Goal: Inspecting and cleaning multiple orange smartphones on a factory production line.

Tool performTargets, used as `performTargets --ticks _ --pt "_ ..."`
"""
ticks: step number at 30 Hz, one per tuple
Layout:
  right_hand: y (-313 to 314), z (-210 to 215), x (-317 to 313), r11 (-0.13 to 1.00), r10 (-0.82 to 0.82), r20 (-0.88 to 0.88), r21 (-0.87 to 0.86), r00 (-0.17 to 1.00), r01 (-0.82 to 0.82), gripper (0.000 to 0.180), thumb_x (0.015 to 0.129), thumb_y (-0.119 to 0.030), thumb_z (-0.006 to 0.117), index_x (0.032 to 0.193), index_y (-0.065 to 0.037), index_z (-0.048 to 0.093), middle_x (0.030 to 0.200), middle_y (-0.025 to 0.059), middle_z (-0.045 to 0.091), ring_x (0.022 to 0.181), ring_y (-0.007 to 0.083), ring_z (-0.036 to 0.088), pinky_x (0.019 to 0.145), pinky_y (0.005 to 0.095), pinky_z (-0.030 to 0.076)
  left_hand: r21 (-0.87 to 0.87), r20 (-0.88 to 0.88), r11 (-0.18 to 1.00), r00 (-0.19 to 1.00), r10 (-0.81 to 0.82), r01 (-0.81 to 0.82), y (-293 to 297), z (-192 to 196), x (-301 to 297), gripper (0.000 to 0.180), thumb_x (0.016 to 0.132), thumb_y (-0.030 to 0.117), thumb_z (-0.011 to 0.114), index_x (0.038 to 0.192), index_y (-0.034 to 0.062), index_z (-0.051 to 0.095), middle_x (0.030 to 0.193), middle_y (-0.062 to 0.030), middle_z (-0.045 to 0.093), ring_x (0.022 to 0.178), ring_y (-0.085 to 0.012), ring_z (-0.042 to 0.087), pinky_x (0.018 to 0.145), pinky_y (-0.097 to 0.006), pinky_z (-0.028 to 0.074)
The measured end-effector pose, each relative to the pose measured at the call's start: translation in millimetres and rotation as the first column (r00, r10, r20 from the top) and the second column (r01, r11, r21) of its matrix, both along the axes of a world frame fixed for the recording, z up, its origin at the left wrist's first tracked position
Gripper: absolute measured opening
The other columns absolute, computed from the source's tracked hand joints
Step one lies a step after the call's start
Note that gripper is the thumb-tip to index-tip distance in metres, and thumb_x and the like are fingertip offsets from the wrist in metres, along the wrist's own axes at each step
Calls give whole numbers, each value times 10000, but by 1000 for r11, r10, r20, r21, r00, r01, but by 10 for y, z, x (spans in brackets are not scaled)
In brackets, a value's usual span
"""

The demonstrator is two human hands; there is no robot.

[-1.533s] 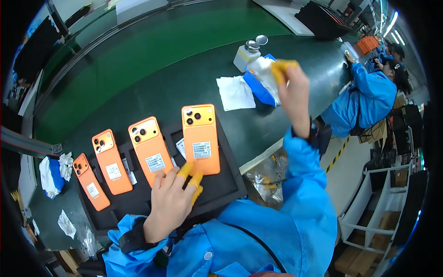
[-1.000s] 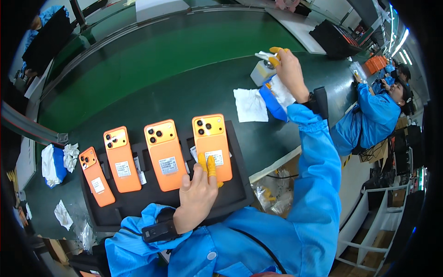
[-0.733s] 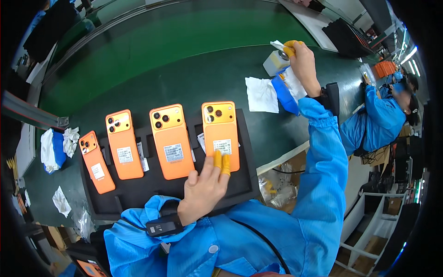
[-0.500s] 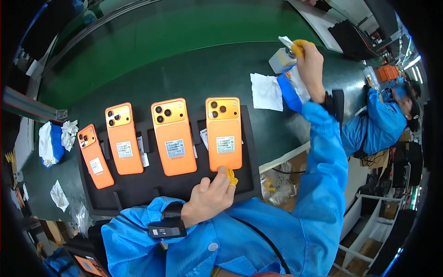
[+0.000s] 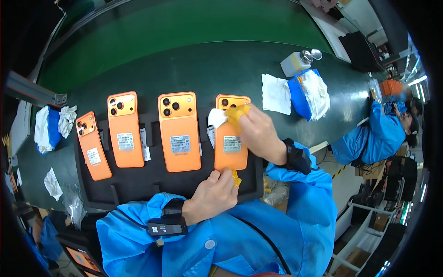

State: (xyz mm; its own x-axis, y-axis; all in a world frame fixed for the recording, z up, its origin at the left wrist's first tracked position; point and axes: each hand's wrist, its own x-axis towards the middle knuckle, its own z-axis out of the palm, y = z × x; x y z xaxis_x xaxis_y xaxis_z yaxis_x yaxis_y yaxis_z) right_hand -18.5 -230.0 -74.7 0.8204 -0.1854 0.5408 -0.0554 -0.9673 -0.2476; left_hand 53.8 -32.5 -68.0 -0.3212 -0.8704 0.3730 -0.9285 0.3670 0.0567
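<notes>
An orange phone (image 5: 231, 160) lies back up at the right end of a black tray (image 5: 134, 179), a printed label on its back. At its lower edge my left hand (image 5: 213, 195), with yellow finger cots, is closed on the phone's end. Over the phone's upper half, my right hand (image 5: 262, 134), also in yellow finger cots, pinches a white wipe (image 5: 217, 118) just below the cameras. That hand hides part of the phone's back, and whether the wipe touches it I cannot tell. Further left in the tray lie more orange phones (image 5: 183, 159), camera ends away from me.
Beyond the tray at right stand a dispenser bottle (image 5: 291, 64) with a metal top, a flat white cloth (image 5: 276, 93) and a blue holder (image 5: 301, 102) of white wipes. Another blue holder (image 5: 54, 131) and a crumpled wipe (image 5: 53, 184) lie left. A co-worker (image 5: 369, 136) sits at right.
My right hand has come from the dispenser bottle leftward and nearer to me, bringing the wipe over the rightmost phone. My left hand stays at that phone's lower edge.
</notes>
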Motion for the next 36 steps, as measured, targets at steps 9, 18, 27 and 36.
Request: performTargets --ticks 9,18,27,36 --pt "119 2 11 999 36 -38 1 999 -36 201 680 24 628 869 -23 578 783 117 532 697 289 566 574 379 476 1 41 1000 999 23 -23 10 0 5 86 648 142 633 661 59 650 713 -80 593 832 -230 529 782 -327 341" --pt "48 -29 42 999 -48 -40 0 998 48 225 643 63 618 839 -14 539 772 137 512 702 309 562 601 398 480 -32 44 998 998 51 -49 -6 -3 -8 73 646 132 635 649 59 642 693 -72 584 837 -223 527 799 -320 340" --pt "-184 27 69 984 -144 155 131 977 124 260 666 69 614 910 -14 575 776 150 527 707 343 562 600 407 482 -43 61 998 997 54 -51 -5 28 -12 82 666 139 636 653 58 640 676 -65 581 823 -222 523 771 -326 345" --pt "31 -50 -85 993 -45 49 107 998 40 239 688 18 592 924 -7 567 783 138 513 748 322 545 618 403 473 -40 100 999 994 36 -32 -24 23 -31 83 670 141 633 658 59 638 695 -79 575 825 -230 535 731 -313 323"
